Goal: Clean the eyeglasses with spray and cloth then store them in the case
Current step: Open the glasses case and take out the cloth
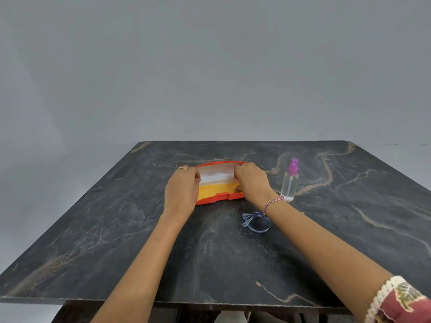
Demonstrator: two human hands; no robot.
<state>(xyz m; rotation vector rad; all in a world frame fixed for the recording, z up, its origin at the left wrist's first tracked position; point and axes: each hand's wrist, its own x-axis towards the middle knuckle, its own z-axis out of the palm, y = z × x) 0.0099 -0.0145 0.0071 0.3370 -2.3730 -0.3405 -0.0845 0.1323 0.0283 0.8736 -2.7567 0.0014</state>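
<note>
An orange eyeglass case [218, 198] lies open at the middle of the dark marble table [116, 229], its lid standing up, white inside, and its tray lined yellow. My left hand [182, 194] grips the case's left end. My right hand [251, 183] grips its right end, fingers on the lid and thumb in the tray. Folded blue-framed eyeglasses [256, 222] rest on the table just under my right wrist. A clear spray bottle [290, 183] with a purple nozzle stands upright to the right of the case. I cannot make out a separate cloth.
The table's front edge [186, 300] runs near the bottom of the view. A plain grey wall stands behind the table. A patterned sleeve [401, 301] covers my right upper arm.
</note>
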